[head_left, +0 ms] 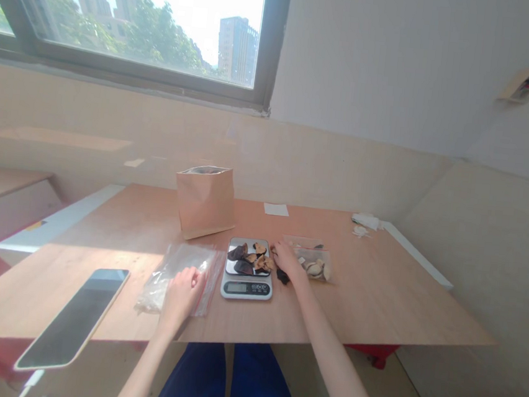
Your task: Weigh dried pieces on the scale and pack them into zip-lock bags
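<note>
- Dried pieces (243,267) lay heaped on the scale (246,297), between my hands.
- My right hand (285,258), arm stretched forward, was just beside the scale's right edge, fingers bent; I couldn't tell whether they held anything.
- My left hand (186,284) rested over the clear bags (181,257), fingers loosely curled, their hold hidden from me.

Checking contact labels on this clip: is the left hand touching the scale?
Apart. The head view shows a gap between left hand and scale, with the clear plastic bag's edge visible in it.
</note>
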### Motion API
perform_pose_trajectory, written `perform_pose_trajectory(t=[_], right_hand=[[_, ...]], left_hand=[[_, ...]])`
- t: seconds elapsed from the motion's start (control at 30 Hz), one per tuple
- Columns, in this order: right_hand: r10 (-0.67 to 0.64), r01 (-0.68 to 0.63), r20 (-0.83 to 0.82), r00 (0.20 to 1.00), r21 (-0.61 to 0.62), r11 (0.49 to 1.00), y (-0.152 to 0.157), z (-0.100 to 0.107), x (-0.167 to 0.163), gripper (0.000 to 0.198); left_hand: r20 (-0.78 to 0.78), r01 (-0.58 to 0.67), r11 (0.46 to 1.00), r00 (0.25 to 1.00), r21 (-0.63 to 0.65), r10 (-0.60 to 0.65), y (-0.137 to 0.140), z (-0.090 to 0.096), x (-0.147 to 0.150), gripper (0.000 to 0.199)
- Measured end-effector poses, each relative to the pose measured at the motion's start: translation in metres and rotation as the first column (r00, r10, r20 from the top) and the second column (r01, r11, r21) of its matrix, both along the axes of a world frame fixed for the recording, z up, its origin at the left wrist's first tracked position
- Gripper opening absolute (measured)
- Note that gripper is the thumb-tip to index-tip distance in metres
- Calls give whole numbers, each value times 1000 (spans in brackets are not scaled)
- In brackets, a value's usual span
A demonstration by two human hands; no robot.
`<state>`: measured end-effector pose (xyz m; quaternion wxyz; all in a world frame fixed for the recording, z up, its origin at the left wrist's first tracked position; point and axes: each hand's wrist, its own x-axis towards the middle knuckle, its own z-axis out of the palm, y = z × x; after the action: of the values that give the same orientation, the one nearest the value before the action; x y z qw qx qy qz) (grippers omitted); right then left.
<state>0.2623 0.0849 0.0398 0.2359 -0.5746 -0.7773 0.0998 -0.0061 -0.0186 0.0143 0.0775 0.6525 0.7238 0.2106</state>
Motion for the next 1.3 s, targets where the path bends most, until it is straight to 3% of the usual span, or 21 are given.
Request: perform_pose_trajectory(t=[0.17,0.4,0.6,0.8,1.1,1.3], right_hand=[[-10,10,-80,997,6,1000,-5,-4,6,25],[-34,35,-246,969,0,999,8,19,-11,23],[112,-135,-308,945,-53,989,18,39,-45,19],[187,-233,-292,938,-134,963,20,41,-61,11],[80,-81,-402,912,16,997,-10,37,-28,25],[-36,138,-535,844,152,979,-51,-2,3,27]], left_hand=[[15,2,1000,1000,10,-2,0,0,1,30],[25,1,1000,1000,7,-1,-1,2,1,30],[29,5,1000,1000,11,-6,-2,4,2,30],[40,13,1000,999,12,-14,-4,6,2,34],[35,4,1000,999,25,-5,-1,2,1,30],[11,2,999,1000,51,-2,-2,2,4,29]])
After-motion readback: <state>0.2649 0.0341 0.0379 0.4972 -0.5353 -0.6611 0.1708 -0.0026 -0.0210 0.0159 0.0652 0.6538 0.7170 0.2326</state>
